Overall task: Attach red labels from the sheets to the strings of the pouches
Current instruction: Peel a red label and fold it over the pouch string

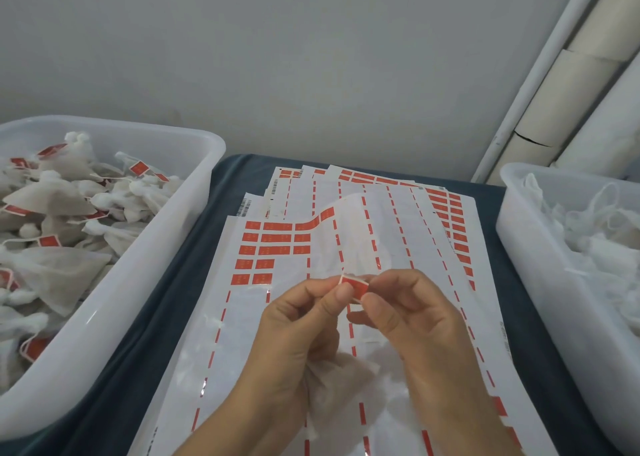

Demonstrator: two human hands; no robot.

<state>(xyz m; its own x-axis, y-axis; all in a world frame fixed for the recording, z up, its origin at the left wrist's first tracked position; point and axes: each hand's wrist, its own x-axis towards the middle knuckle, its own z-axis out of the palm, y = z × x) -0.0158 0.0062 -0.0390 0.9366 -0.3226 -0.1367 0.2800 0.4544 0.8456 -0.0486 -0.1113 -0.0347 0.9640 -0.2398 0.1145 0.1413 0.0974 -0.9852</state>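
Both hands meet over the label sheets at the centre of the table. My left hand (298, 320) and my right hand (408, 310) together pinch a small red label (354, 286) between thumbs and forefingers; the label looks folded. A white mesh pouch (341, 383) hangs below the hands, held against my left palm. Its string is too thin to make out. The top sheet (270, 247) carries several red labels at its upper left, and its backing curls up in the middle.
A white bin (194, 192) on the left holds several pouches with red labels. Another white bin (526, 247) on the right holds unlabelled pouches. More label sheets (446, 209) fan out behind. Dark blue cloth (145, 344) covers the table. Pipes (554, 84) run up the right wall.
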